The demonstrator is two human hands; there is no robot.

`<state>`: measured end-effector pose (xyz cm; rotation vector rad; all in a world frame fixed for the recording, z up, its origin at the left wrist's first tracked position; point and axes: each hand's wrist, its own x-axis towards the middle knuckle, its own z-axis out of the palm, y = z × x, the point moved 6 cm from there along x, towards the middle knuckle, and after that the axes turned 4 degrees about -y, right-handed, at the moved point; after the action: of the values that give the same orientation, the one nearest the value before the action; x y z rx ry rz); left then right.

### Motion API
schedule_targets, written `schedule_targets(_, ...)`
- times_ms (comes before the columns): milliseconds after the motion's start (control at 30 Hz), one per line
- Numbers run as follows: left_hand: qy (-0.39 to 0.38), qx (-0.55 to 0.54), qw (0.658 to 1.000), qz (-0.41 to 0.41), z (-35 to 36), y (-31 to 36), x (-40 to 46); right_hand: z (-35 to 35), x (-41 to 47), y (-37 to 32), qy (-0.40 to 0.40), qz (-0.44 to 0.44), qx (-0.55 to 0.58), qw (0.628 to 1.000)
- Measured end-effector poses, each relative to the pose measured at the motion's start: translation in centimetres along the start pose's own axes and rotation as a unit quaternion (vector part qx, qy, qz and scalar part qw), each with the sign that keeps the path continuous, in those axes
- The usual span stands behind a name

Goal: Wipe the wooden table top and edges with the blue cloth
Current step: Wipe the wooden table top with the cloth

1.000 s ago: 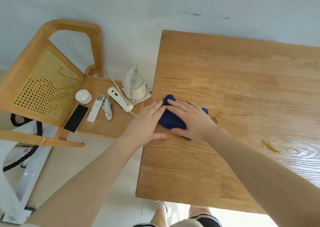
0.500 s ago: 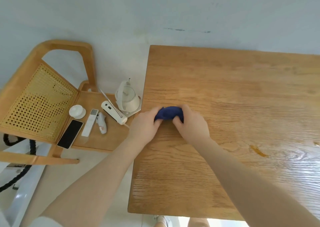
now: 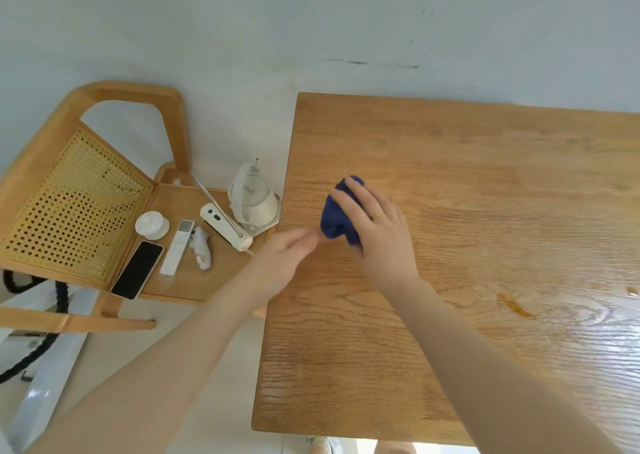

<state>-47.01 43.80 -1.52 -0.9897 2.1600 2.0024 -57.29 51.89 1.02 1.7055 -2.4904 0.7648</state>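
Blue cloth [image 3: 335, 215]: bunched, on the wooden surface [image 3: 485, 211] left of frame centre, near its left edge.
Right hand [image 3: 375, 221]: fingers [image 3: 356, 193] curled over the cloth, pressing it down, likely to wipe.
Left hand [image 3: 280, 263]: blurred, fingers loosely extended just beside the cloth, holding nothing.
Chair [image 3: 86, 193]: left of frame, seat carrying a phone [image 3: 137, 269] and kettle [image 3: 254, 197], probably moved off for wiping.

Wooden table [image 3: 485, 211] lies bare rightward; cluttered chair [image 3: 194, 273] crowds its left edge.
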Motion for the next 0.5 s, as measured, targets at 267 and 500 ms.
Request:
schedule_targets(267, -0.016, 0.428, 0.903, -0.015, -1.2, -7.8, -3.4, 7.8, -2.7, -3.0, -0.265, -0.059, -0.046, 0.961)
schedule_targets(500, 0.000, 0.493, 0.870, -0.006, -1.1, -8.2, -3.0, 11.2, 3.8, -2.2, -0.231, 0.084, -0.047, 0.968)
